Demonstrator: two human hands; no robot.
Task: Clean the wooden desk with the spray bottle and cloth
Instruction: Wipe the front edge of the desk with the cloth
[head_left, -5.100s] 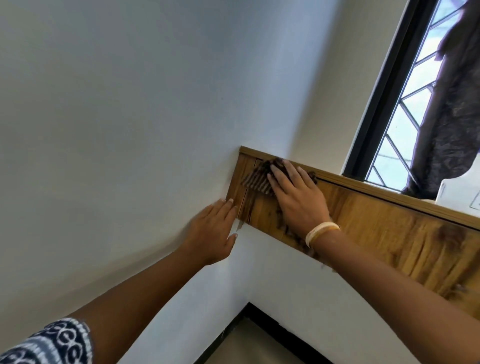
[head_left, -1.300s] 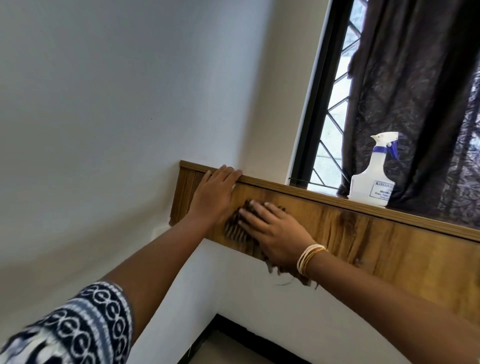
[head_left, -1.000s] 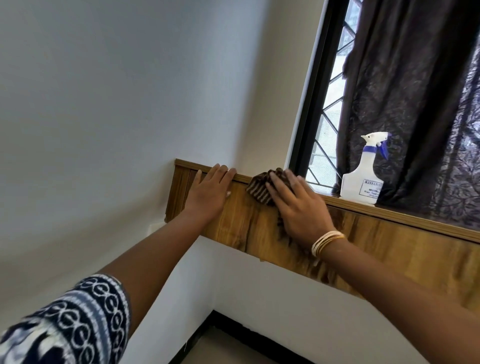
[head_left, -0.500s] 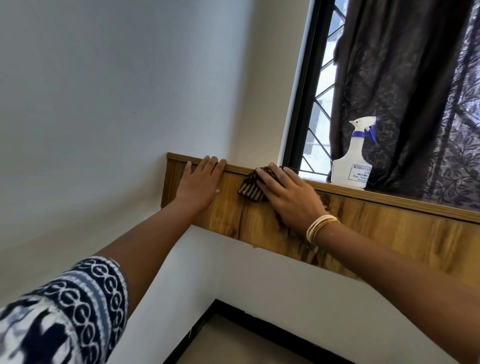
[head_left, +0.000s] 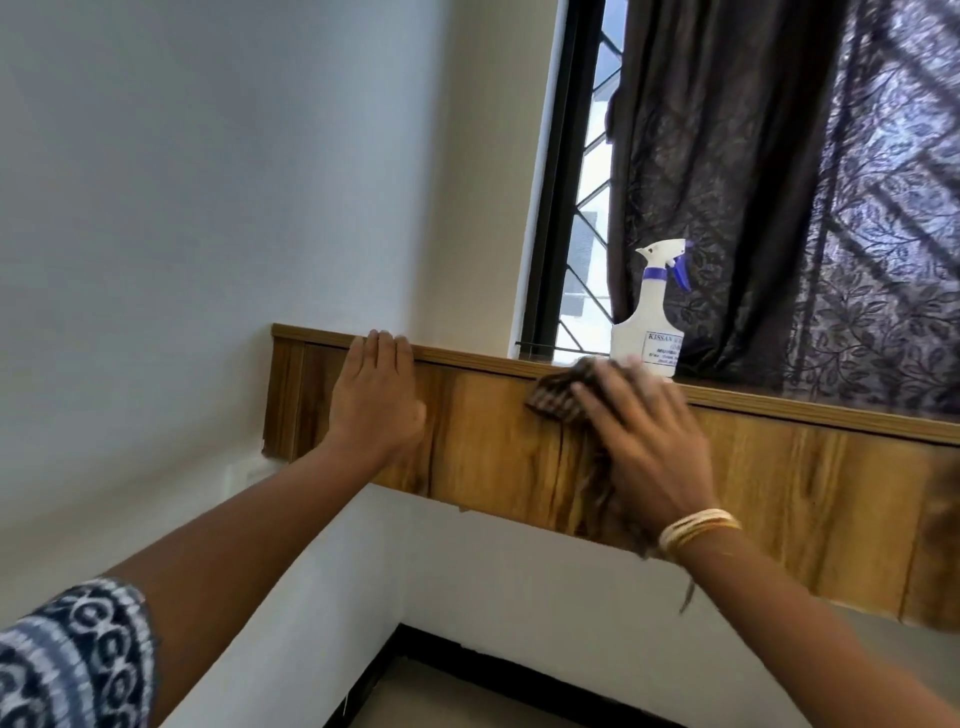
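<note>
Wooden desk panel: vertical face, top edge trimmed; left end butts the white side wall, bare wood runs on to the right.
Left hand: fingers straight and together, flat on the panel, fingertips at the top edge.
Right hand: fingers spread flat, pressing the striped brown cloth against the panel just below the top edge; blurred.
Spray bottle: white, blue trigger, upright on the ledge directly behind the cloth.
Dark patterned curtain: hangs behind the bottle, over the barred window.
</note>
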